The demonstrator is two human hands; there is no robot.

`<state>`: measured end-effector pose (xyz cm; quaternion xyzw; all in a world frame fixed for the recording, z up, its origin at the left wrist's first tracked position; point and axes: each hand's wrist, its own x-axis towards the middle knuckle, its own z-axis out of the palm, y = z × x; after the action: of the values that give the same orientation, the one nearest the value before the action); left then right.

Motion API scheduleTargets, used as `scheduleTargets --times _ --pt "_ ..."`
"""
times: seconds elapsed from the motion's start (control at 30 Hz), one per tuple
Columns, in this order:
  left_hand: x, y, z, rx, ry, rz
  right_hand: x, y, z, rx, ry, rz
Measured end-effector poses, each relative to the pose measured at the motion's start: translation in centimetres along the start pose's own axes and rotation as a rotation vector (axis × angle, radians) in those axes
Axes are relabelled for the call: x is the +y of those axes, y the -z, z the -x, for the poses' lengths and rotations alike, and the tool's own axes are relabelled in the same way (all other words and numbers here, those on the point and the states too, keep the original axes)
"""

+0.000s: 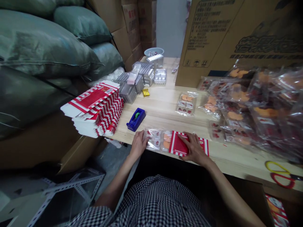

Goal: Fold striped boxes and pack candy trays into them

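Observation:
At the table's front edge, my left hand (138, 144) grips the left end of a clear plastic packet (155, 139) with its fingers and thumb. Small white-and-red pieces and orange pieces show through the packet. Its right end meets a flat red-and-white striped box (175, 143); I cannot tell whether it is inside the box or only against it. My right hand (194, 147) lies over the box, fingers across the top and thumb at the near side, holding it. Just beyond my left hand sits a blue tape dispenser (136, 119) with a green roll.
A stack of red-and-white boxes (94, 104) stands left. Behind it are clear plastic trays (139, 77) and a yellow sachet (145, 92). One filled packet (186, 103) lies mid-table, a pile of packets (243, 104) right. Scissors (281, 173) rest near the front edge; a large carton (213, 37) stands behind.

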<state>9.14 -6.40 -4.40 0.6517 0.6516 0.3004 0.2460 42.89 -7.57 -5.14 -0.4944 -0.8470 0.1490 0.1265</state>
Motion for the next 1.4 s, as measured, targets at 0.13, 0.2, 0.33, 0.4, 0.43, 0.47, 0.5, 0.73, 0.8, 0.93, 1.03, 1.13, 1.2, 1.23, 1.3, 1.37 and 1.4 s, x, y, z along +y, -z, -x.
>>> scheduleTargets --times 0.13,0.2,0.33,0.4,0.43,0.47,0.5,0.73,0.8,0.93,1.03,1.13,1.2,1.23,1.3,1.37,1.4 --pt "2.0 -3.4 -0.3 -0.087 0.068 0.312 -0.3 0.0 -0.1 -0.016 0.001 0.007" --pt "3.3 -4.7 -0.5 -0.150 0.056 0.389 -0.5 -0.1 -0.1 -0.020 -0.003 0.010" --pt "4.0 -4.8 -0.6 -0.119 0.028 0.395 -0.6 -0.2 0.0 -0.010 -0.020 0.014" --pt "3.6 -3.9 -0.5 -0.070 0.006 0.331 -0.5 -0.2 0.0 -0.002 -0.017 0.017" --pt "3.5 -3.5 -0.4 -0.079 -0.010 0.305 -0.4 -0.3 0.0 0.001 -0.012 0.018" --pt "3.6 -3.3 -0.2 -0.114 -0.025 0.291 -0.4 -0.3 -0.1 0.003 -0.008 0.021" --pt "3.8 -3.3 0.0 -0.165 -0.034 0.297 -0.3 -0.4 -0.2 0.006 -0.006 0.025" --pt "6.5 -6.8 0.1 -0.479 0.228 0.789 -0.7 -0.2 -0.5 0.031 -0.021 0.036" --pt "6.8 -7.6 -0.3 -0.555 0.298 0.942 -0.5 -0.2 -0.2 0.042 -0.037 0.035" --pt "7.8 -7.3 -0.8 -0.694 0.299 1.039 0.3 0.2 0.2 0.064 -0.079 -0.003" --pt "9.1 -5.4 -1.4 -0.604 0.202 1.031 1.0 2.2 0.1 0.121 -0.142 -0.159" --pt "10.1 -2.8 -2.3 -0.241 -0.002 0.998 2.0 5.5 -0.4 0.282 -0.213 -0.557" --pt "10.2 -1.4 -2.9 -0.068 -0.080 0.971 2.6 7.4 -0.3 0.400 -0.304 -1.004" --pt "10.1 -0.9 -3.1 -0.050 -0.087 0.967 2.8 8.1 -0.2 0.440 -0.358 -1.211" --pt "9.7 -0.7 -3.2 -0.092 -0.069 0.958 2.9 8.8 0.3 0.471 -0.456 -1.541" --pt "9.2 -1.3 -2.7 -0.153 -0.029 0.926 2.5 8.4 0.7 0.446 -0.479 -1.788" --pt "9.0 -1.9 -2.3 -0.174 -0.008 0.906 2.2 7.9 0.9 0.437 -0.457 -1.898"
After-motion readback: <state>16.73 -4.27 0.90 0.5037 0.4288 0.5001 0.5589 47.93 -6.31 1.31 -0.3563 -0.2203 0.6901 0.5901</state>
